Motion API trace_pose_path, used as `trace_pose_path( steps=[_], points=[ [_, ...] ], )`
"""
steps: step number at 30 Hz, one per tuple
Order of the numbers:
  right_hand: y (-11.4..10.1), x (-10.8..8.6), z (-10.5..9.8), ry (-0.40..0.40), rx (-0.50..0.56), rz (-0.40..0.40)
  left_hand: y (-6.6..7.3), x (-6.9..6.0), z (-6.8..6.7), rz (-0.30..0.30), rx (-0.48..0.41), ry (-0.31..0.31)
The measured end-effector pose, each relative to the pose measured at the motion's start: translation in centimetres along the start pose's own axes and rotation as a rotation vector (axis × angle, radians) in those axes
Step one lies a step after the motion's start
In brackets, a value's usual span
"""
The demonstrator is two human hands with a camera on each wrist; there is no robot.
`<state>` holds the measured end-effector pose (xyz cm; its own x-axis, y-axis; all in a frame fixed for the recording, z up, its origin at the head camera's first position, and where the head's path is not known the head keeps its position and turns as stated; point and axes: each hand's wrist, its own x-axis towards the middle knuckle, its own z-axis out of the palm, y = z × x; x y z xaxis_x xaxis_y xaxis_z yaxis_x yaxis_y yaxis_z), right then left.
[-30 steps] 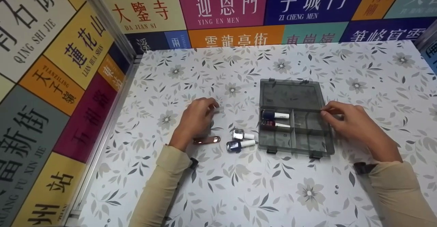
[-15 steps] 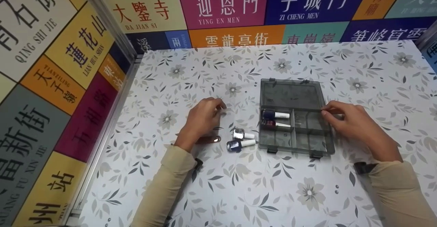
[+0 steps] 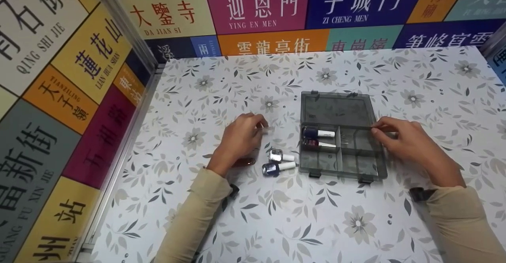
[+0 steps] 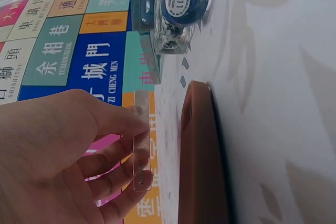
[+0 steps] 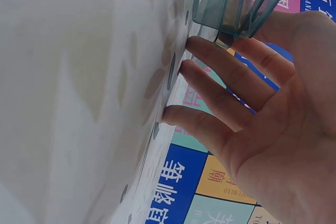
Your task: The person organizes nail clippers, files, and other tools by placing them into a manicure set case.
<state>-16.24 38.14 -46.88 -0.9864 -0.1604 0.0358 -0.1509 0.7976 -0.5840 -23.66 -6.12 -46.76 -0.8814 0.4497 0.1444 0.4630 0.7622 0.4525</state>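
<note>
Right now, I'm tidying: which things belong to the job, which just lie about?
Job, apparently:
clear flat strip, in left hand
translucent grey plastic box, by right hand

Lying loose, possibly related:
silver glass bottle
dark blue glass bottle
long brown bar

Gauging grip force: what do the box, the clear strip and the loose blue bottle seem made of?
Box: probably plastic, smoky and glossy; its walls are see-through. 
Strip: likely clear plastic; the fingers show through it, though glass isn't ruled out. 
Bottle: body perhaps glass, glossy, judging by its bright highlights; the cap looks like smooth white plastic.
</note>
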Motion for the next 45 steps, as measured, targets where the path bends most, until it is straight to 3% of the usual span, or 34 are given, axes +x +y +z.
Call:
trace_pose_path(
  steps=[21, 45],
  points=[
    [0.1, -0.1, 0.0, 0.006, -0.004, -0.002, 3.1, 1.3, 1.0, 0.098, 0.069, -0.011],
    [0.2, -0.1, -0.1, -0.018, 0.021, 0.023, 5.8, 2.6, 1.9, 0.115, 0.046, -0.030]
  ],
)
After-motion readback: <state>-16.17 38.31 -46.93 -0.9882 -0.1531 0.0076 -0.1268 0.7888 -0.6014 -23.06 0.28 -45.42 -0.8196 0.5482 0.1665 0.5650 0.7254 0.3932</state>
